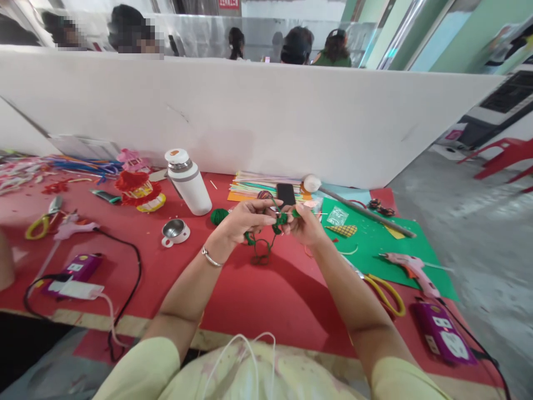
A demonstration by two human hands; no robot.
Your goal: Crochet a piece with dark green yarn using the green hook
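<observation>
My left hand (246, 220) pinches a small piece of green yarn work (281, 220) above the red tabletop. On its other side my right hand (308, 225) is closed around a thin light needle (321, 213), whose end sticks out to the right. Whether that needle has a hook I cannot tell, since fingers cover its tip. A loose loop of green yarn (261, 259) hangs below the hands. Left of my left hand lies a ball of green yarn (219, 216), and just behind the hands is a black phone (286, 193).
A white thermos (189, 183) and its metal cup (175, 231) stand left. Glue guns (410, 264) (73, 226), yellow-handled scissors (387, 294) and purple power strips (443, 333) flank both sides. A white partition (258, 119) closes off the back; people sit beyond it.
</observation>
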